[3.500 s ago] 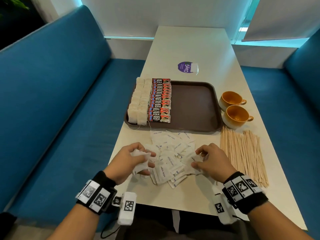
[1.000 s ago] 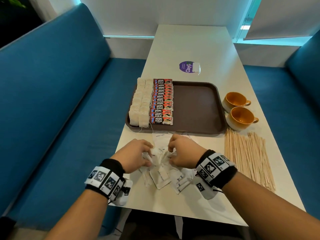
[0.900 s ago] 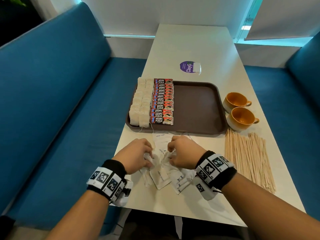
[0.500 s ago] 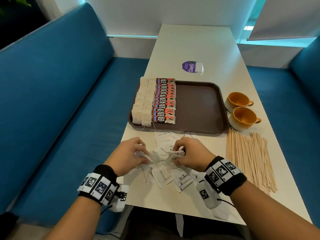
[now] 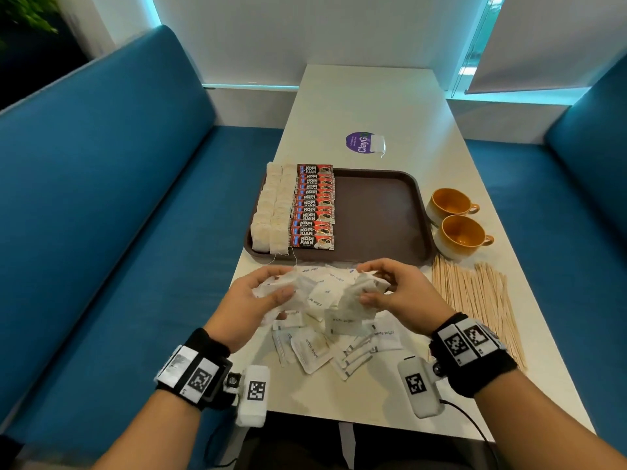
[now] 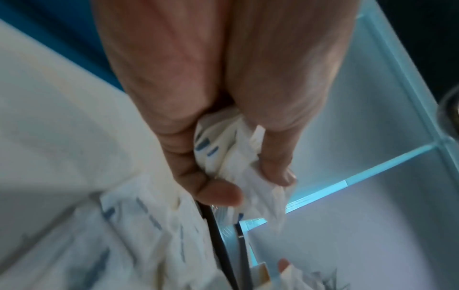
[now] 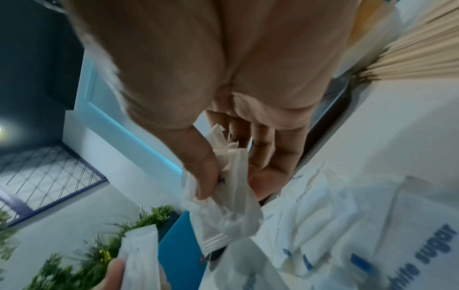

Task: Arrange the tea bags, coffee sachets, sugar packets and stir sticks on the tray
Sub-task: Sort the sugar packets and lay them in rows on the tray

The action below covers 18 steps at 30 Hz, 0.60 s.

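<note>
White sugar packets (image 5: 322, 337) lie in a loose heap on the table in front of the brown tray (image 5: 380, 215). My left hand (image 5: 268, 293) grips a bunch of sugar packets (image 6: 223, 155) lifted above the heap. My right hand (image 5: 376, 293) pinches another bunch (image 7: 228, 188) between thumb and fingers. On the tray's left side stand two rows of tea bags (image 5: 271, 212) and a row of red coffee sachets (image 5: 314, 208). Wooden stir sticks (image 5: 475, 300) lie spread on the table to the right of my right hand.
Two orange cups (image 5: 458, 228) stand right of the tray. A purple sticker (image 5: 359, 142) lies beyond it. The tray's right half is bare. Blue benches (image 5: 101, 198) flank the white table (image 5: 373, 96).
Both hands have risen from the heap and drawn apart, each holding a bunch of sugar packets. Earlier they were gathering packets low on the table.
</note>
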Each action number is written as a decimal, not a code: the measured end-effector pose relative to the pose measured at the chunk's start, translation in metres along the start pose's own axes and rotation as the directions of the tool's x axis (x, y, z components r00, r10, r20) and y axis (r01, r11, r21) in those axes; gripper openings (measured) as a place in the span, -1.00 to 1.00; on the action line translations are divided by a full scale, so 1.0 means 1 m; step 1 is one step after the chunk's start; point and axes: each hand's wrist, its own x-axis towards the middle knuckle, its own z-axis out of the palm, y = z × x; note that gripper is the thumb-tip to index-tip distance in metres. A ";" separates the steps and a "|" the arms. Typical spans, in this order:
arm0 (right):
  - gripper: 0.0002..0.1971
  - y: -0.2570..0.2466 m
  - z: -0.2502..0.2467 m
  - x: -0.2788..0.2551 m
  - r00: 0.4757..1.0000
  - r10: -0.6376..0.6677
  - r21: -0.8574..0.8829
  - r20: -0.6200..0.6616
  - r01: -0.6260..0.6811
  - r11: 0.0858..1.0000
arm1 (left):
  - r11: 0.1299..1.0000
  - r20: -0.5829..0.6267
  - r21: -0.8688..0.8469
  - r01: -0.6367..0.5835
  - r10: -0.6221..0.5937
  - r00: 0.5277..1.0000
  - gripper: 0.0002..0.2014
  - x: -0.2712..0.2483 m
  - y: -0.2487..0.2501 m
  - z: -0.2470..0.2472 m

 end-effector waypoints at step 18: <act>-0.53 -0.026 0.038 0.005 0.983 0.076 0.457 0.165 -0.145 0.878 | 0.818 0.107 -0.526 0.233 -0.208 0.972 -0.58 0.005 -0.010 0.047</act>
